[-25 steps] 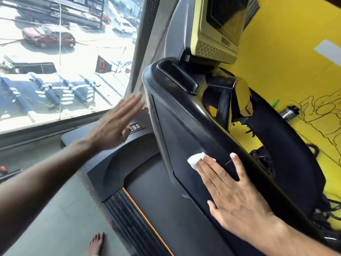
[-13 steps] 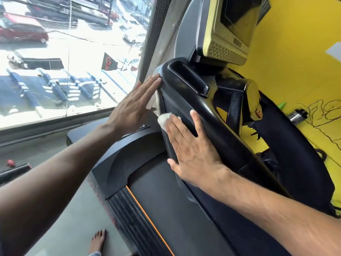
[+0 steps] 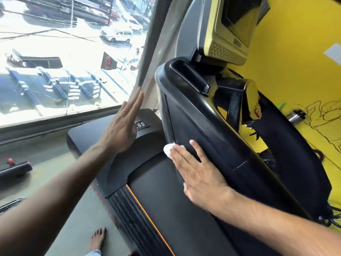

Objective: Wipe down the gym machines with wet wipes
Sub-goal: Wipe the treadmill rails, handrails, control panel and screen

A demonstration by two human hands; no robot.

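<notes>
Head view shows only a slice of the treadmill: its screen is cut off at the top edge, and your left hand covers part of the label on the motor cover. Your right hand lies flat, fingers straight, pressing a white wipe against the dark side panel of the console; most of the wipe is hidden under your fingers, only a crumpled edge pokes out. Your left hand is held open with straight fingers together, whether it touches anything cannot be told.
</notes>
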